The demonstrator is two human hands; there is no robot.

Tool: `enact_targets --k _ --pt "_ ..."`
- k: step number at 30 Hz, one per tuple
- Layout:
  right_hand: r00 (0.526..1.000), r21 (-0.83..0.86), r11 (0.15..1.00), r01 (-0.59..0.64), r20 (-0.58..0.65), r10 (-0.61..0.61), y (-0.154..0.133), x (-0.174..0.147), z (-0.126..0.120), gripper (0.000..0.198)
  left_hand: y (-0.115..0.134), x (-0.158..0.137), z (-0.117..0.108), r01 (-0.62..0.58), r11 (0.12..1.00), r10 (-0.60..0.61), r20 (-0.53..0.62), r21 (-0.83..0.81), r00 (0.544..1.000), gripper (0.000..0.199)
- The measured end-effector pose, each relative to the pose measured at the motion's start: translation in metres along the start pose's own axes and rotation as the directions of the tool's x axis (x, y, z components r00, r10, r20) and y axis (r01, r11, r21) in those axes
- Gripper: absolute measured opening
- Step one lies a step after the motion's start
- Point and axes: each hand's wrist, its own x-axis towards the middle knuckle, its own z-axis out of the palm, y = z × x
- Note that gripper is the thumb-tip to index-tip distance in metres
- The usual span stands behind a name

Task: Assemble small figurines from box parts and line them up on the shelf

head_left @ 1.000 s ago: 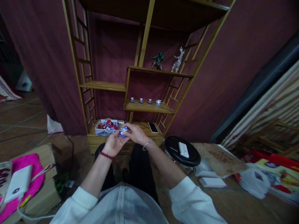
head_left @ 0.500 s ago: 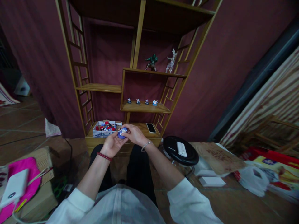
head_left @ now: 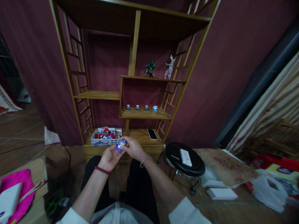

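Note:
A small blue-and-white figurine (head_left: 121, 145) is held between my two hands in front of the shelf unit. My left hand (head_left: 110, 158), with a red bead bracelet, has its fingers under the figurine's blue base. My right hand (head_left: 133, 148), with a silver bangle, pinches its upper side. Just behind my left hand, an open patterned box (head_left: 105, 142) holds many small red, blue and white figurines. Several small figurines (head_left: 137, 107) stand in a row on the middle shelf (head_left: 144, 114), the rightmost one (head_left: 155, 108) lighter blue.
A phone (head_left: 152, 134) lies on the low shelf. Higher up stand a green figure (head_left: 149, 69) and a clear deer statue (head_left: 169, 67). To the right are a black stool (head_left: 184, 159) with a white object (head_left: 185, 157) on it, a white box (head_left: 221, 193) and a plastic bag (head_left: 268, 191).
The camera view has tilted up, so the shelves and my hands sit lower in the picture. The figurine stays between both hands, turned slightly.

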Motion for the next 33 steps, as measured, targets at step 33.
enact_targets --k 33 --pt "0.989 0.12 0.992 0.03 0.139 -0.047 0.036 0.025 0.022 0.025 0.007 0.031 -0.012 0.051 0.992 -0.066 -0.126 -0.116 0.99 0.022"
